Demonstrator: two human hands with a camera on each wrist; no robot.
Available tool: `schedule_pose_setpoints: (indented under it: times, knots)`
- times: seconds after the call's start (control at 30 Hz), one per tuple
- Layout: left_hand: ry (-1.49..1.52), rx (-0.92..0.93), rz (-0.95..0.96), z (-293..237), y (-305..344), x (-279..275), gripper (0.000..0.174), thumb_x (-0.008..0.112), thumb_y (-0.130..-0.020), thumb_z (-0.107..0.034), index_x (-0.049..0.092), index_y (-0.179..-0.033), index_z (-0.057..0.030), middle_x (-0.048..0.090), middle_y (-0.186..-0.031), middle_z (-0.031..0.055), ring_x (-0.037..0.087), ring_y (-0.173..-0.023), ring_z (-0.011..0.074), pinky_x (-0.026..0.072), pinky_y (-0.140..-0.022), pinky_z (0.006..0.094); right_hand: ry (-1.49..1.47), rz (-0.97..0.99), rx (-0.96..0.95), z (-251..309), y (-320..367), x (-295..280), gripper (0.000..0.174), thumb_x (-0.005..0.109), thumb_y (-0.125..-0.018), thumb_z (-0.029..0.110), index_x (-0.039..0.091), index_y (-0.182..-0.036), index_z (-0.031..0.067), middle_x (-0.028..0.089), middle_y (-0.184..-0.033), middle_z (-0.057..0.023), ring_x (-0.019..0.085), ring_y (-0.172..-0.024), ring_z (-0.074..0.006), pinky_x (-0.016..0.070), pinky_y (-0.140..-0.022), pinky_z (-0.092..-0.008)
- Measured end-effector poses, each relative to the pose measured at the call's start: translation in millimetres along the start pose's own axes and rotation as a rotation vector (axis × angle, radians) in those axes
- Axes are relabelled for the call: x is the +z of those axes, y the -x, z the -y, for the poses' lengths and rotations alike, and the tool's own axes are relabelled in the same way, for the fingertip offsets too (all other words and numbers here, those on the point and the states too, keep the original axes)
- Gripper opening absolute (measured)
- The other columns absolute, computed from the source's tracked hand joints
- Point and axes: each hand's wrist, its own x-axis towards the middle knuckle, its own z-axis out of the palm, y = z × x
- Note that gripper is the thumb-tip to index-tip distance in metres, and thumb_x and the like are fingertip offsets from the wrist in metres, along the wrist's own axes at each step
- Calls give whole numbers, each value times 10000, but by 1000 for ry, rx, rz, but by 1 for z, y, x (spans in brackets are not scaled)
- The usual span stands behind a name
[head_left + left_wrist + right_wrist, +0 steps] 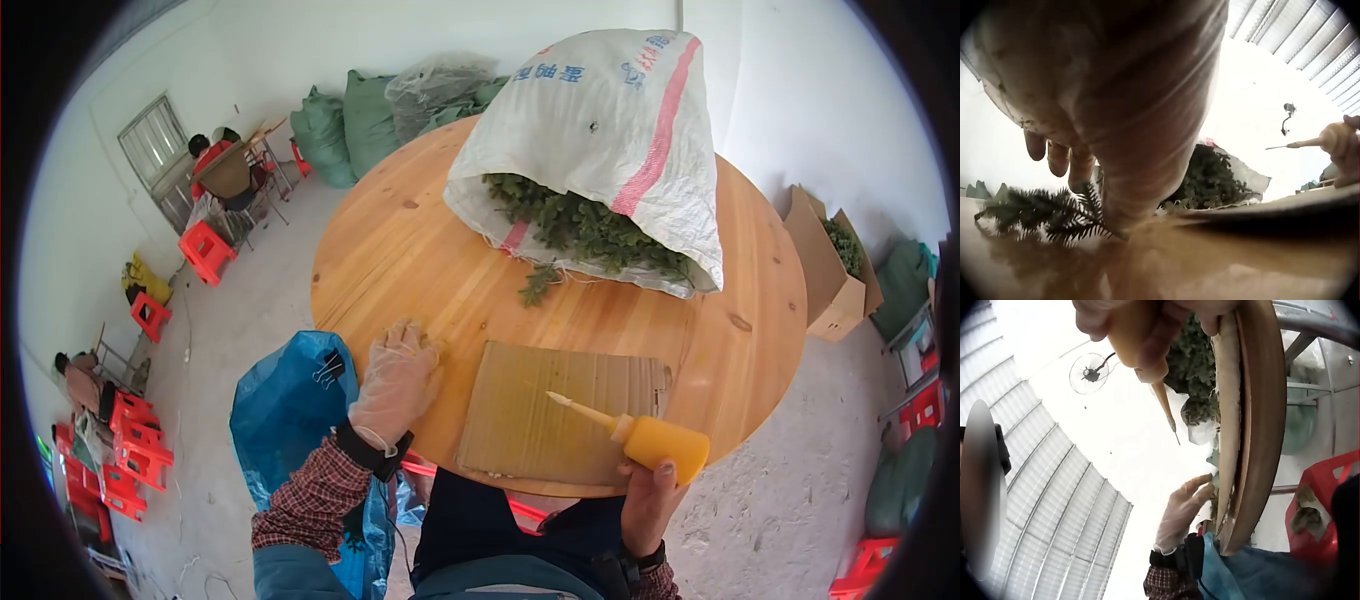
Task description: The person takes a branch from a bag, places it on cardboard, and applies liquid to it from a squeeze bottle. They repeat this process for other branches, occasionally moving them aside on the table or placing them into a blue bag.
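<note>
My right hand (652, 500) grips an orange squeeze bottle (668, 447) over the near edge of the cardboard sheet (560, 410), fingers wrapped round its body. The bottle's pale nozzle (1162, 405) ends in a thin tip, pointing left across the sheet in the head view. My left hand (395, 385), in a clear plastic glove, is low over the wooden table (400, 250), left of the cardboard. Beneath it a small green needled sprig (1041, 212) shows in the left wrist view, the thumb close to its end. From above, the hand hides this sprig.
A white woven sack (600, 120) spills greenery (580, 228) on the table's far side, with a loose sprig (538, 286) before it. A blue bag (290, 400) with a binder clip hangs left. An open carton (825, 265) stands right; red stools (207, 250) and seated people (205, 160) are left.
</note>
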Motion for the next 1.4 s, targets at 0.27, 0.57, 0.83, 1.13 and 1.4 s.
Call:
schedule_pose_setpoints:
  times: [0.27, 0.57, 0.83, 1.13, 1.4]
  knots:
    - [172, 127, 132, -33, -99, -21, 284, 647, -858, -277, 636, -1020, -43, 659, -981, 175, 624, -1014, 361, 440, -855, 484, -131, -66, 25, 1, -2, 0, 457, 549, -1022, 386, 510, -1316, 38, 625, -1200, -94, 607, -915, -161, 497, -892, -348]
    - [305, 99, 42, -43, -146, 57, 282, 637, -871, -309, 638, -1023, -72, 676, -942, 180, 644, -928, 368, 440, -797, 476, -230, -87, 26, -5, -3, -7, 430, 507, -1043, 384, 530, -1312, 50, 650, -1174, -74, 581, -798, -128, 443, -1034, -414]
    - [394, 20, -128, 4, -89, -3, 202, 640, -851, -206, 658, -1009, -82, 673, -920, 152, 646, -888, 364, 446, -784, 475, -234, -55, 45, -1, -2, -6, 436, 518, -1037, 395, 528, -1312, 56, 644, -1179, -73, 577, -797, -127, 438, -1052, -426]
    - [559, 333, 127, -33, -20, -9, 391, 631, -814, -86, 648, -1203, -119, 630, -1227, 108, 584, -1140, 337, 450, -943, 430, -222, -69, 29, 6, -2, 3, 448, 525, -1037, 394, 518, -1316, 44, 636, -1192, -84, 593, -830, -145, 484, -969, -374]
    - [370, 373, 6, -45, 14, -36, 459, 624, -843, -95, 596, -1302, -110, 588, -1267, 93, 560, -1185, 275, 411, -991, 438, 110, -132, -71, 14, 14, -19, 598, 607, -971, 484, 495, -1315, 8, 641, -1149, -141, 634, -868, -181, 545, -762, -326]
